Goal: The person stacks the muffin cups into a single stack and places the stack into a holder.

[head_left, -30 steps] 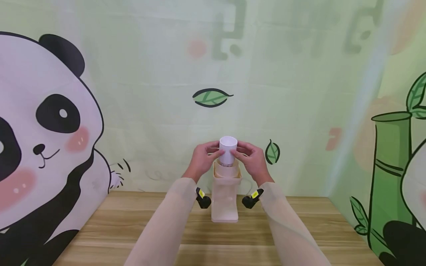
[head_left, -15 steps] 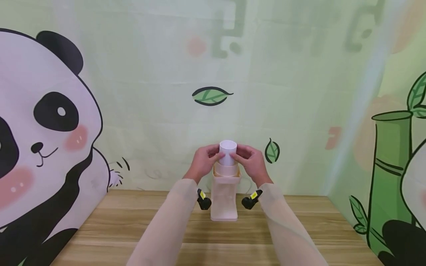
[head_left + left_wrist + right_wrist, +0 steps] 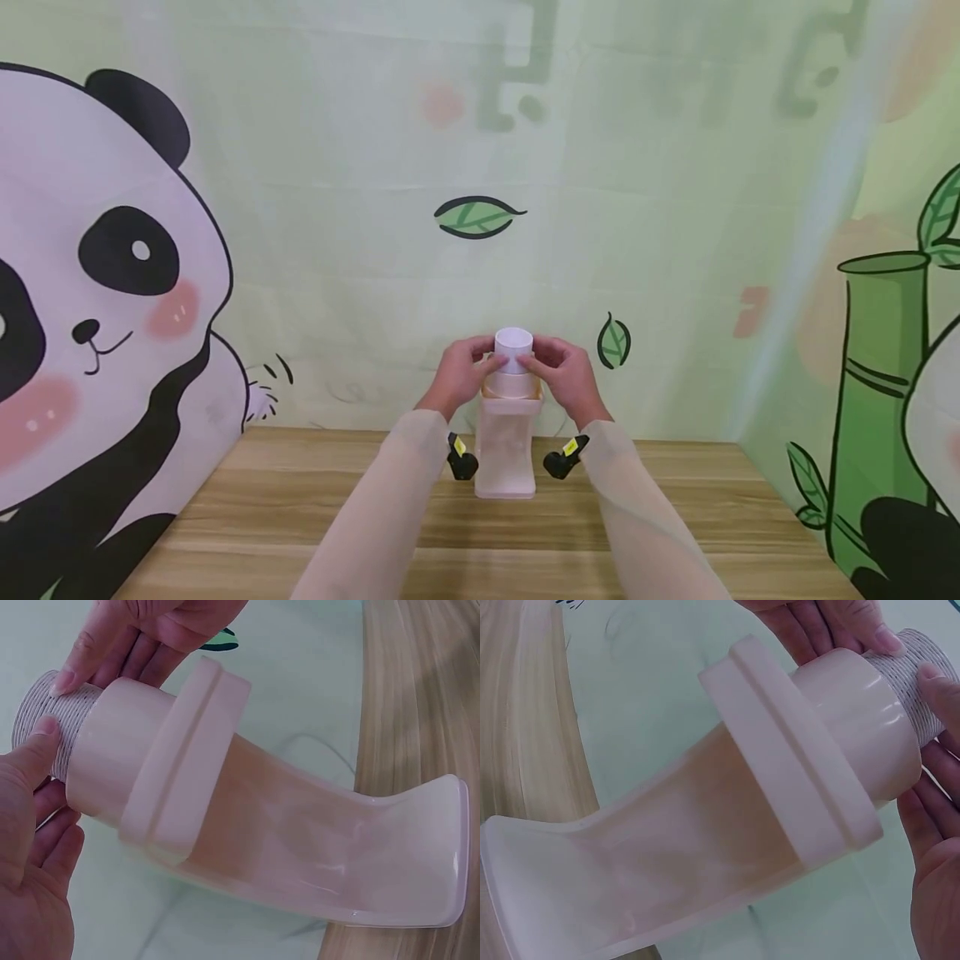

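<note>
A short stack of white paper cups stands mouth up in the round top of a pale pink cup dispenser. Close-set ridged rims show on the stack in the left wrist view. My left hand pinches the stack from the left, its thumb on the near side and its fingers around behind. From the right, my right hand pinches it in the same way. Both thumbs sit just above the dispenser's collar. The lower part of the stack is hidden inside the collar.
The dispenser stands on a wood-grain table, near its back edge. Behind it hangs a pale green cloth backdrop printed with pandas, leaves and bamboo. A black wrist camera hangs from each sleeve beside the dispenser.
The cup stack has sunk down into the dispenser's collar, and less of it shows above. Both hands have come down with it, keeping their hold.
</note>
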A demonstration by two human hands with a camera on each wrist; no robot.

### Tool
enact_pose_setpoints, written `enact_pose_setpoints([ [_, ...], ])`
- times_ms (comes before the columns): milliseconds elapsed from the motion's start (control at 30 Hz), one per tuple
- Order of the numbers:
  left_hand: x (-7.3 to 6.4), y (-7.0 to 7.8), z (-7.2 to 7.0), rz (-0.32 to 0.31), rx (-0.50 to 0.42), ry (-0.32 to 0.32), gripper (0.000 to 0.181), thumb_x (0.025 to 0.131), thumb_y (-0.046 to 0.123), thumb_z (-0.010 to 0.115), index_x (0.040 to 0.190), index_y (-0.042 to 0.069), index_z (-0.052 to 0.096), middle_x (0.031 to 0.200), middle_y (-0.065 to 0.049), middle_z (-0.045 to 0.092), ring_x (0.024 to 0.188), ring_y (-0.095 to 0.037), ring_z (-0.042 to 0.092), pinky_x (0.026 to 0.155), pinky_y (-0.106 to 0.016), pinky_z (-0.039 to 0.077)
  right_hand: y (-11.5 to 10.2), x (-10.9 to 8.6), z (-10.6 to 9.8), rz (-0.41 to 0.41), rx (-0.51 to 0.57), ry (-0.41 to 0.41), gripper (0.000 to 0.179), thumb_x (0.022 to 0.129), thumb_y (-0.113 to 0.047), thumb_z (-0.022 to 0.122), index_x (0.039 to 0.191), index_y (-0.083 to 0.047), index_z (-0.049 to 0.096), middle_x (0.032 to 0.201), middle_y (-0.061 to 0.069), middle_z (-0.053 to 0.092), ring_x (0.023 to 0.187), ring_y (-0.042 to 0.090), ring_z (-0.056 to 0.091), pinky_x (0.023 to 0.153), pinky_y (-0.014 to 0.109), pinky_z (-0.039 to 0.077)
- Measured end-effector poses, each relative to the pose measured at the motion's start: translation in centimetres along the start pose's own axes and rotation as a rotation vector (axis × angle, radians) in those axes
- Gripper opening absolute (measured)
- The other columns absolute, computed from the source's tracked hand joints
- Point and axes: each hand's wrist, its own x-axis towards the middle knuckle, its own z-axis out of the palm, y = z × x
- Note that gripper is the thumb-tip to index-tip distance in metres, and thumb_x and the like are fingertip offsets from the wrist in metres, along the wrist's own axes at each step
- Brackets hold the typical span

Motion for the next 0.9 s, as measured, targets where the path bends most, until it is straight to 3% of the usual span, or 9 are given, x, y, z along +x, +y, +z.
enact_pose_setpoints([
  [433,0.19,-0.15,0.30,0.011,0.042,-0.013,0.038,0.102,0.021,0.075,0.139,0.009,0.071,0.138,-0.010,0.071,0.140,-0.035,0.056,0.120,-0.055,0.044,0.23,-0.28,0.10,0.032,-0.005,0.001,0.050,0.094,-0.033,0.085,0.138,-0.013,0.071,0.140,0.008,0.070,0.131,0.032,0.064,0.111,0.046,0.054],
  [900,0.19,-0.10,0.51,0.016,0.068,-0.005,0.043,0.102,0.020,0.075,0.142,0.008,0.068,0.143,-0.012,0.068,0.140,-0.035,0.057,0.119,-0.053,0.045,0.21,-0.45,0.47,0.038,-0.014,0.002,0.050,0.096,-0.030,0.084,0.140,-0.010,0.070,0.141,0.012,0.069,0.134,0.034,0.061,0.116,0.049,0.049],
])
